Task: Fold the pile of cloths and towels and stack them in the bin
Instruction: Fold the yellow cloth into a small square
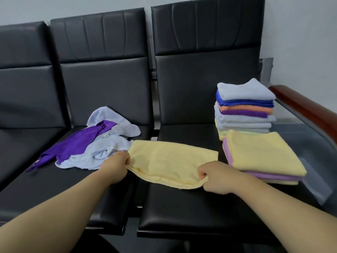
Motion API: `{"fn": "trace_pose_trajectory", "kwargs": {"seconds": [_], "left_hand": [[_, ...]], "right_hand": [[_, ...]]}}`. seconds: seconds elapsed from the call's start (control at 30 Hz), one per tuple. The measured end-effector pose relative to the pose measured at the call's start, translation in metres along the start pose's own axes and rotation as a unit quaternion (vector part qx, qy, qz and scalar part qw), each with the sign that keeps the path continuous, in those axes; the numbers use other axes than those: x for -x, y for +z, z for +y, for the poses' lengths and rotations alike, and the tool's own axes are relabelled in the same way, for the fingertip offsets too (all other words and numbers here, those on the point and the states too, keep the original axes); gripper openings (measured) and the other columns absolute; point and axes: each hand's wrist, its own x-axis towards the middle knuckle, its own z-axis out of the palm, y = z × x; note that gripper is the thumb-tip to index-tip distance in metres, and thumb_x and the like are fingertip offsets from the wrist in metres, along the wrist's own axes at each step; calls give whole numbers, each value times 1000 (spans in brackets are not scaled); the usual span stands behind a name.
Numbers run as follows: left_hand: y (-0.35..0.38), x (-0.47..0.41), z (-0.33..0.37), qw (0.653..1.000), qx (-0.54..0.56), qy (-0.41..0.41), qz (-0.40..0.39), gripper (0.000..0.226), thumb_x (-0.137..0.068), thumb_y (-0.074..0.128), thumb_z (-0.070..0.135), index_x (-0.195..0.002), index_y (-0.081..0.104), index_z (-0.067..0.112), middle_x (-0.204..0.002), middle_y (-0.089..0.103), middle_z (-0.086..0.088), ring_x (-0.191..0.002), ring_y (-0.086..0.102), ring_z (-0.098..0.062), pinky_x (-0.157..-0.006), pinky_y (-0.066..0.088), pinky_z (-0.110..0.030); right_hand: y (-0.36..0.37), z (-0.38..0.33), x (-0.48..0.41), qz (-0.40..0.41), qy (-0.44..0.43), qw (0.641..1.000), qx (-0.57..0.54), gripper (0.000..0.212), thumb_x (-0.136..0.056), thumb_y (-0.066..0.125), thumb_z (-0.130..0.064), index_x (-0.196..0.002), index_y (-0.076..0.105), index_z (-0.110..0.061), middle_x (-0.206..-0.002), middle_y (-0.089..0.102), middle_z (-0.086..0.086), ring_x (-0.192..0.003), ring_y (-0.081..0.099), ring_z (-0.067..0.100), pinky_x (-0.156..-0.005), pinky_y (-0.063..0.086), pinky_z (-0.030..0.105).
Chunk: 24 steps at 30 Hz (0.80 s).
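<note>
My left hand (pixel 116 166) and right hand (pixel 213 177) each pinch a near corner of the yellow towel (pixel 171 159), which lies across the gap between two seats (pixel 182 207). An uneven pull could skew the fold or drag the unfolded pile (pixel 94 143) touching its far-left corner.

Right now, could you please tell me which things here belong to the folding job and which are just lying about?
Job: yellow towel, gripped by left hand and right hand; unfolded pile; tall folded stack; low folded stack.
Just there: black chairs; wooden armrest.
</note>
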Motion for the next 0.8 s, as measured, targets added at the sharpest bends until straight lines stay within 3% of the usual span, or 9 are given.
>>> {"fn": "trace_pose_trajectory", "kwargs": {"seconds": [0.13, 0.27, 0.33, 0.43, 0.5, 0.6, 0.7, 0.8], "left_hand": [[-6, 21, 7, 994, -97, -8, -44, 31, -77, 45, 6, -89, 49, 34, -101, 55, 6, -94, 53, -20, -72, 36, -31], [-13, 34, 37, 978, -205, -15, -31, 39, -86, 49, 11, -112, 59, 38, -120, 51, 3, -119, 46, -25, -90, 42, -37], [-11, 43, 62, 984, -171, 22, -40, 41, -87, 50, 13, -118, 60, 37, -123, 50, 3, -123, 44, -25, -96, 44, -39], [0, 60, 107, 991, 10, 102, -84, 29, -92, 58, 28, -120, 64, 27, -119, 57, 3, -116, 55, -20, -98, 45, -34], [9, 73, 139, 979, 76, 157, -105, 41, -86, 71, 40, -123, 63, 24, -116, 59, 5, -110, 58, -16, -98, 47, -32], [22, 85, 182, 972, 77, 199, -95, 60, -76, 75, 57, -124, 56, 25, -113, 58, 5, -103, 56, -17, -92, 49, -36], [31, 89, 210, 974, 70, 208, -47, 38, -83, 69, 53, -101, 52, 23, -95, 57, 4, -87, 56, -21, -78, 49, -39], [31, 84, 222, 976, 60, 205, -30, 18, -93, 56, 36, -93, 51, 19, -88, 59, 0, -85, 58, -27, -74, 49, -38]], "right_hand": [[2, -3, 10, -9, -4, 1000, 10, 17, -86, 56, -15, -79, 51, -29, -92, 54, -7, -78, 50, 13, -61, 37, 25], [3, -2, 16, -9, -15, 1000, 17, 19, -87, 57, -12, -89, 58, -31, -101, 57, -10, -89, 55, 14, -67, 42, 25], [5, 0, 19, 8, -11, 1000, 9, 24, -87, 57, -11, -88, 57, -35, -101, 56, -12, -92, 56, 13, -66, 42, 24], [6, -1, 20, 49, 8, 999, 8, 23, -88, 57, -12, -86, 55, -35, -98, 57, -11, -90, 58, 13, -63, 42, 25], [4, -3, 22, 85, 19, 996, 7, 21, -90, 57, -12, -90, 57, -34, -96, 58, -10, -89, 58, 14, -62, 41, 25], [-3, -5, 22, 144, 1, 989, -28, 25, -89, 60, -13, -89, 56, -38, -93, 58, -11, -88, 58, 13, -65, 44, 26], [-11, -1, 23, 158, -13, 984, -84, 29, -85, 61, -9, -84, 56, -38, -92, 63, -13, -88, 59, 8, -74, 52, 28], [-18, 6, 22, 157, 14, 975, -155, 33, -87, 59, -4, -94, 61, -36, -99, 68, -13, -96, 55, 12, -86, 56, 31]]}}
